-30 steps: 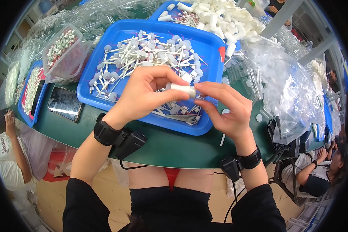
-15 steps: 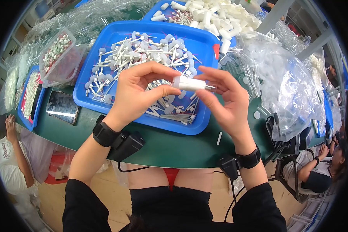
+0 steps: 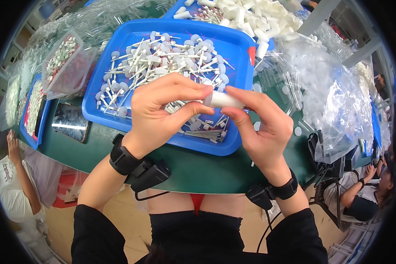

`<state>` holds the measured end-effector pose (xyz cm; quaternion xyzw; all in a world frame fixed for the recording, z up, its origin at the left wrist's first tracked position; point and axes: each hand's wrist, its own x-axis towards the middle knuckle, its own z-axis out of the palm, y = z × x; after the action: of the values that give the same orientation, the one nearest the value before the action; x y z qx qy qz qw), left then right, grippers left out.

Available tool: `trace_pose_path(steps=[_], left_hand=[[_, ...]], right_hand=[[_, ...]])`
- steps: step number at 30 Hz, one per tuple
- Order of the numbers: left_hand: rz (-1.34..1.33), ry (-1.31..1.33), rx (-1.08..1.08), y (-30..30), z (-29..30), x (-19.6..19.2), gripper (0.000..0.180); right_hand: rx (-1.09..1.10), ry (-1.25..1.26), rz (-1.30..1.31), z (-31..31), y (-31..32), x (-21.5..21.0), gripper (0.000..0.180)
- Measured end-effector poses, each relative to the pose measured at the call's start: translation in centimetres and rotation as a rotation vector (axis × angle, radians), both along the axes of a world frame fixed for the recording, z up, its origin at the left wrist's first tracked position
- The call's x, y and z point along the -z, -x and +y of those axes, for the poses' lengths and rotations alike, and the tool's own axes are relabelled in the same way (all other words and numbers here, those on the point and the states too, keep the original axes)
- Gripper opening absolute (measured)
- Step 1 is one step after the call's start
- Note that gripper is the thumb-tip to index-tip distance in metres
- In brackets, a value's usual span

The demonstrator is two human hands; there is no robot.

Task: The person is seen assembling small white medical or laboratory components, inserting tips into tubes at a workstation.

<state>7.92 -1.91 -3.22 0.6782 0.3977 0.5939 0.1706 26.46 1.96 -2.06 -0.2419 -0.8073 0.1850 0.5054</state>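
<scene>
While we held the white cylinder [image 3: 223, 100] between our two hands, its long axis ran roughly from left to right across us, the right end dipping slightly lower in the view. It sat in front of us over the near right part of the blue tray [image 3: 235, 46], raised into the gap between the hands. Our left hand [image 3: 158, 114] had the left end, where a pale, partly see-through rim showed; thumb and forefinger closed on it, thumb below, forefinger above.

Our right hand [image 3: 266, 125] met the same cylinder from the other side, forefinger along the upper edge and thumb underneath, narrowed to the cylinder's width. Neither hand was the nearer one — both were at the piece, and their fingertips faced each other along its length, just apart. From the left fingers the body lay to the right; from the right fingertips the rim lay to the left. The far right end ran in by the right hand, so we could not tell how it finished, nor how firmly those fingers pressed.

Behind and below the hands, thin white stems with pale discs [image 3: 149, 66] lay crossed in the tray, on the green table [image 3: 198, 176].
</scene>
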Motion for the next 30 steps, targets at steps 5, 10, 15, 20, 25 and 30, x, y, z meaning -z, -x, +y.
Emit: trace_pose_path(steps=[5, 10, 15, 20, 25, 30], left_hand=[[-0.010, 0.031, 0.075, 0.0, -0.4, -0.3, 0.028], [0.096, -0.144, 0.022, 0.2, -0.1, -0.4, 0.025], [0.087, -0.147, -0.003, -0.1, 0.5, 0.0, 0.025], [-0.154, 0.111, 0.144, -0.1, 0.2, -0.3, 0.026], [-0.096, 0.088, 0.153, 0.6, 0.3, 0.1, 0.026], [-0.031, 0.025, 0.086, 0.3, 0.1, 0.0, 0.026]], right_hand=[[-0.011, -0.067, -0.018, -0.1, -0.2, -0.2, 0.028], [-0.133, -0.004, 0.074, 1.0, -0.1, 0.3, 0.026], [-0.205, 0.506, 0.127, 0.1, -0.2, 0.2, 0.027], [-0.168, 0.345, 0.114, 0.5, -0.2, 0.5, 0.026], [-0.081, 0.266, 0.117, 0.2, 0.0, 0.7, 0.025], [-0.112, 0.146, 0.114, 0.4, 0.2, 0.5, 0.026]])
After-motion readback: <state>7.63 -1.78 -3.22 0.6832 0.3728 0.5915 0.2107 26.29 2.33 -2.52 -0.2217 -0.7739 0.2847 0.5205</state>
